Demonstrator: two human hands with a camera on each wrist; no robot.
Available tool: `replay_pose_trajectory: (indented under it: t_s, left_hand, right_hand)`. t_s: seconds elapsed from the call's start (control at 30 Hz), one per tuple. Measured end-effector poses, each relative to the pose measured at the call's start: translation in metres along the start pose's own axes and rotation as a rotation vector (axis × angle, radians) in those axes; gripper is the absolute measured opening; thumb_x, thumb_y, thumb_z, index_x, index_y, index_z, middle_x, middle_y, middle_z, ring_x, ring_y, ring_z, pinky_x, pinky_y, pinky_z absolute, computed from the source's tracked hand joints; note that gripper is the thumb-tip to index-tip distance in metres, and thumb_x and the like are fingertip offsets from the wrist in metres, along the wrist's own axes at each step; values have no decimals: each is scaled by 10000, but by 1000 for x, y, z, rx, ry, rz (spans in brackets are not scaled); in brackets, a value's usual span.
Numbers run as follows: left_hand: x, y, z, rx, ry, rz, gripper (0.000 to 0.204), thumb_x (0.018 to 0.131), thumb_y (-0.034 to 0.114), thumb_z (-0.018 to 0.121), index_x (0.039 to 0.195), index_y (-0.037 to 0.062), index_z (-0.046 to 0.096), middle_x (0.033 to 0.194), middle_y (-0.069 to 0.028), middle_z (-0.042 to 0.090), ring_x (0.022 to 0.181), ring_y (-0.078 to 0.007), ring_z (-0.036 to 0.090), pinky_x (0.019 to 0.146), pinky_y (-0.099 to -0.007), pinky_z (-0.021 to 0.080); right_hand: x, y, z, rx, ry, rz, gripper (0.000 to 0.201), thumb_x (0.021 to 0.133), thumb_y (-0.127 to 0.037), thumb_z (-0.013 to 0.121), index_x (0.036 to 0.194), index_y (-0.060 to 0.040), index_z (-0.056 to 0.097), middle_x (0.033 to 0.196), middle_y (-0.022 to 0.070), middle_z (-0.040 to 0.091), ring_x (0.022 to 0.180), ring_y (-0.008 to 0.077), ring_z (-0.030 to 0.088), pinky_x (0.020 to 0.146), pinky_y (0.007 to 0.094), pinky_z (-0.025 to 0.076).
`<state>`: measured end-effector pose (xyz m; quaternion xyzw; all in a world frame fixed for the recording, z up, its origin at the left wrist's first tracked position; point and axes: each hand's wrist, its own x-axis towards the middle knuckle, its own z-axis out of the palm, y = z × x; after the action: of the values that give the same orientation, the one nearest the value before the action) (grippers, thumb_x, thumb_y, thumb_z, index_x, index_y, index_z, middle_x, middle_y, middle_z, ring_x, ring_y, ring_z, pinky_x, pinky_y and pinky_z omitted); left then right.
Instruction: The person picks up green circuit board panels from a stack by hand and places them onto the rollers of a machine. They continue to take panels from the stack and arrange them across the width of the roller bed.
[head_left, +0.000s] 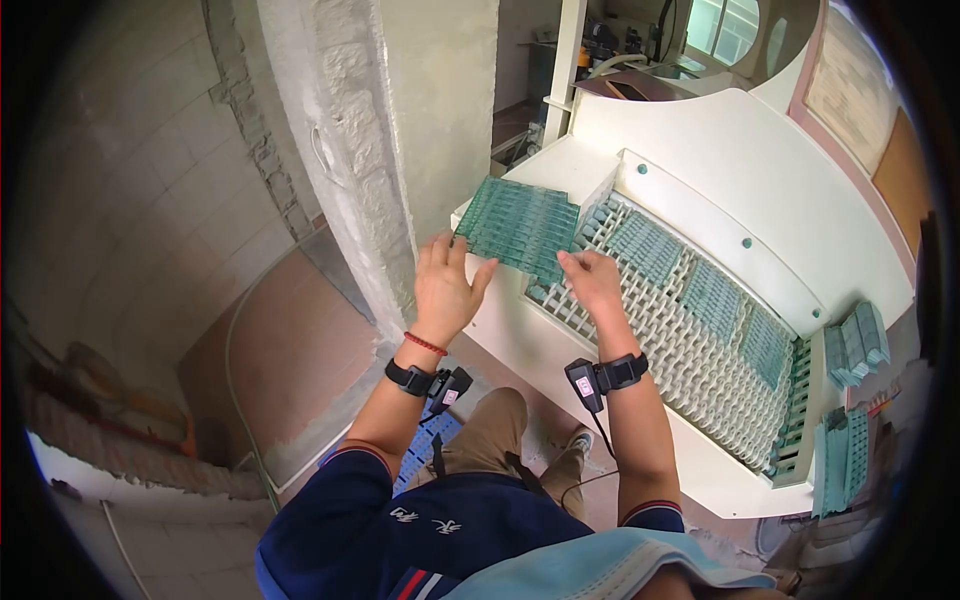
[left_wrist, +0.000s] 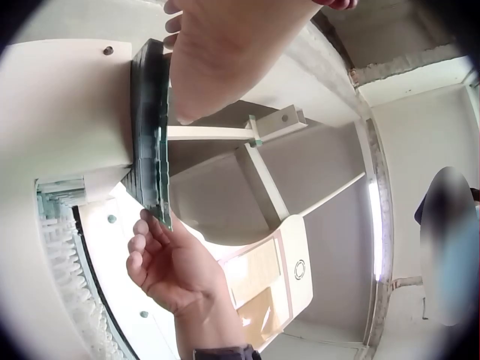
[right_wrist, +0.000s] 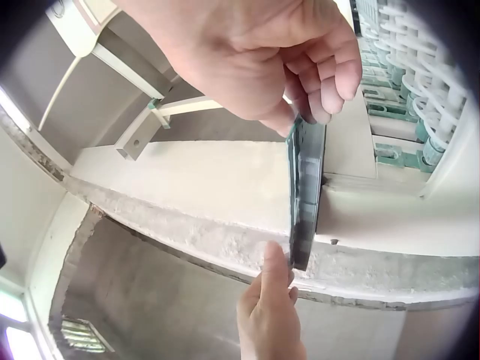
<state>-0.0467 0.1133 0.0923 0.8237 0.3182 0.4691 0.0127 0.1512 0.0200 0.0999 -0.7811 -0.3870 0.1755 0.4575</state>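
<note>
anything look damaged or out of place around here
One thing stands out: the pillar left of the white machine has a rough, uneven strip beside its smoother face, so it looks chipped or unfinished. The green panel shows no obvious break, though fine cracks would be too small to tell.

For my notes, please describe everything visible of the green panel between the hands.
The green panel is thin, flat and roughly rectangular, ribbed in rows, seemingly translucent plastic. Broad face up, it is over the white casing. The right hand pinches its near right corner; the left hand touches its left edge. Contact with the casing is unclear.
</note>
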Motion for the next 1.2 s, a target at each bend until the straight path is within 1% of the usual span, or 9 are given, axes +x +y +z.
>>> replay_pose_trajectory:
  t_s: [0.2,0.3,0.53,0.63,0.73,0.8,1.0,1.1,1.2]
  left_hand:
    - [-13,18,-5,-59,16,114,452,758,274,651,1027,-67,528,1105,-220,487,1028,-388,452,862,-430,393]
    - [-25,31,-10,-167,-19,132,432,760,254,648,1039,-53,525,1115,-207,487,1040,-378,453,863,-427,394]
    - [-63,52,2,-903,-191,-190,270,826,111,561,1063,-15,529,1058,-130,549,929,-198,548,776,-289,452]
    - [-65,46,4,-888,-190,-272,235,820,97,569,1032,0,549,1025,-112,567,905,-184,555,768,-284,453]
    - [-34,15,-2,-384,110,4,228,771,61,602,992,15,573,1005,-134,581,871,-242,570,757,-312,452]
    - [-2,-5,-12,-185,142,100,266,742,44,607,1004,18,571,1021,-143,576,893,-305,556,796,-352,440]
    - [46,-30,-12,-35,-254,456,306,711,11,587,1016,17,568,1056,-121,574,995,-306,529,843,-374,432]
    - [39,-37,-8,27,-284,494,320,699,1,579,1019,16,568,1063,-126,572,1015,-287,530,843,-370,437]
    - [29,-41,-10,24,-123,527,266,673,-42,567,928,22,599,914,-94,616,856,-268,585,739,-351,468]
  right_hand:
    - [-24,10,-7,671,8,193,224,818,-185,605,834,38,598,640,22,495,537,78,483,429,219,469]
    - [-49,32,-21,783,49,196,223,816,-197,610,809,25,589,639,14,472,518,78,449,444,239,490]
    - [-132,90,-45,995,206,127,142,834,-167,590,883,-35,570,757,12,566,621,95,539,490,249,471]
    - [-161,122,-53,1016,273,98,127,842,-144,575,877,-22,569,766,27,570,646,108,539,489,254,458]
    - [-183,126,-64,1018,313,71,114,846,-135,566,875,-25,563,770,32,572,643,113,537,481,255,448]
    - [-195,140,-71,1020,331,55,111,850,-131,559,868,-22,549,782,44,577,608,119,536,475,252,445]
    - [-206,146,-77,1008,381,25,123,848,-138,566,857,-18,539,766,39,569,596,115,534,480,249,444]
    - [-208,152,-74,1031,376,15,122,846,-135,571,863,-18,547,776,35,574,658,102,538,532,235,439]
    - [-206,152,-69,1009,406,54,128,841,-132,582,875,-10,561,788,30,581,711,90,531,578,222,428]
